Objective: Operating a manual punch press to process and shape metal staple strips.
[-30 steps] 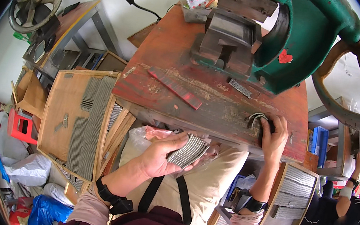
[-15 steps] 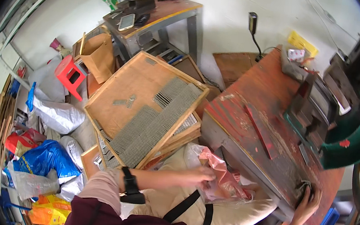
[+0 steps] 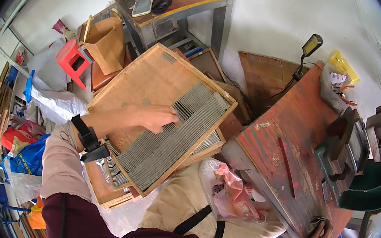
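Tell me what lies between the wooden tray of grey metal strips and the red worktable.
In the head view, a clear plastic bag with pink contents rests on the person's lap between the wooden tray and the red worktable.

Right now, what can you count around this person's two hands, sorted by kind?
Wooden trays, stacked, lined with grey metal strips: at least 3; left hand rests on the top one
Clear plastic bags with pink contents, on the lap: 1
Red-painted workbenches: 1; right hand grips its near edge
Green press machines on the bench: 1
Total: at least 6
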`<state>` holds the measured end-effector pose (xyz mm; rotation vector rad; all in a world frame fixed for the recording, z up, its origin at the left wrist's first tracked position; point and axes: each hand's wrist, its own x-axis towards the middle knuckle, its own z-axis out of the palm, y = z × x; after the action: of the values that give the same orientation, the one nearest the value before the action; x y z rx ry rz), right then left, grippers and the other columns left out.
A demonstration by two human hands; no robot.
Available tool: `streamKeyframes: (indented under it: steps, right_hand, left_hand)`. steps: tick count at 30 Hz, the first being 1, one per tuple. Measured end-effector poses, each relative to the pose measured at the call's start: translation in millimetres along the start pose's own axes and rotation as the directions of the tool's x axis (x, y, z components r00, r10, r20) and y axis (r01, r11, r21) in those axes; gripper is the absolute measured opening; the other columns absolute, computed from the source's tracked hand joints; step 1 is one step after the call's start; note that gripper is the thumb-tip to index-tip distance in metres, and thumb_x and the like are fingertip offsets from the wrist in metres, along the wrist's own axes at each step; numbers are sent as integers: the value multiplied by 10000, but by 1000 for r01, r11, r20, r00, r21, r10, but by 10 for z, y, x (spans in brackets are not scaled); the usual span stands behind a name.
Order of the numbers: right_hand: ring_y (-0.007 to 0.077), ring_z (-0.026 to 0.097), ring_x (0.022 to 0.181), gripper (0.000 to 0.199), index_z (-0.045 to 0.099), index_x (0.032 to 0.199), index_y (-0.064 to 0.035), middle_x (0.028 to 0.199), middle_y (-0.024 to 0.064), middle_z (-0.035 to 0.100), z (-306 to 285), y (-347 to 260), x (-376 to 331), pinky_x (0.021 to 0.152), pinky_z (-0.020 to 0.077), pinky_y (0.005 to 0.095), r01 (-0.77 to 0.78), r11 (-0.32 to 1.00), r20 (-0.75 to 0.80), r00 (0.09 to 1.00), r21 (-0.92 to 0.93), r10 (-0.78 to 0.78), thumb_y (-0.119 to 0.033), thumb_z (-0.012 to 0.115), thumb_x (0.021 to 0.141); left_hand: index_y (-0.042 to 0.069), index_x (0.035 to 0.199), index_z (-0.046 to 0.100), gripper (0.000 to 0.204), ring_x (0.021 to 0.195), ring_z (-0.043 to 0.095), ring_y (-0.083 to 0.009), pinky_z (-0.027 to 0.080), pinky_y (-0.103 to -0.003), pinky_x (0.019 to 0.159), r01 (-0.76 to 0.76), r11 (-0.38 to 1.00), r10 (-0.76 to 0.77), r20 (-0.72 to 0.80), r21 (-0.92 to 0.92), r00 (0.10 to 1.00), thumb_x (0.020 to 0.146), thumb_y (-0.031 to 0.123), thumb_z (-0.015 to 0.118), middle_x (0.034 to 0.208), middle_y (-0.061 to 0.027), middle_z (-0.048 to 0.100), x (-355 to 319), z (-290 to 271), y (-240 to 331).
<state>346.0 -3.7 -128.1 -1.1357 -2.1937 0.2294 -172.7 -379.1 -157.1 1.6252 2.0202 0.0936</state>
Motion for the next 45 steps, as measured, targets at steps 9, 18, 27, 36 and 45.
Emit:
streamKeyframes:
  steps: [9,18,27,36,45]
  right_hand:
    - [248,573,874,234,598,1008,64,933,140,603,6,-37,16,815,437,341,-26,999,-15,1000,-32,25,-148,554,921]
    - [290,580,841,164,640,979,19,899,153,609,-2,-181,-5,769,458,363,-34,998,-56,998,46,37,-52,615,833]
    - [323,610,809,136,652,943,6,906,157,631,-210,-273,12,716,484,381,13,1000,-130,991,-1,-13,-9,633,809]
    - [265,636,766,183,658,911,16,873,132,642,-864,-530,-204,651,505,325,57,997,66,996,55,-60,48,662,730]
    - [289,612,706,206,654,949,-32,836,122,627,39,-765,-158,639,502,337,56,977,43,997,204,-66,-60,708,752]
  left_hand:
    - [5,1152,502,494,987,514,-325,436,-410,858,-94,972,86,49,215,995,670,-35,604,1071,-144,493,55,28,-38]
    - [0,1109,497,384,1003,527,-381,437,-436,873,66,998,-66,-247,-8,967,748,15,629,1073,-182,528,-3,-572,724]
    - [-33,1118,476,345,996,550,-373,461,-440,818,-641,765,634,-98,-60,767,822,85,609,1053,-189,519,1531,-573,3093]
    - [-59,1055,535,336,957,571,-373,462,-434,833,-728,665,742,-34,167,670,770,87,637,980,-208,563,2247,-367,3640]
    - [-37,1172,493,514,1050,501,-374,408,-434,920,-642,766,633,-154,-16,759,814,285,674,1086,-189,526,2078,-357,3608]
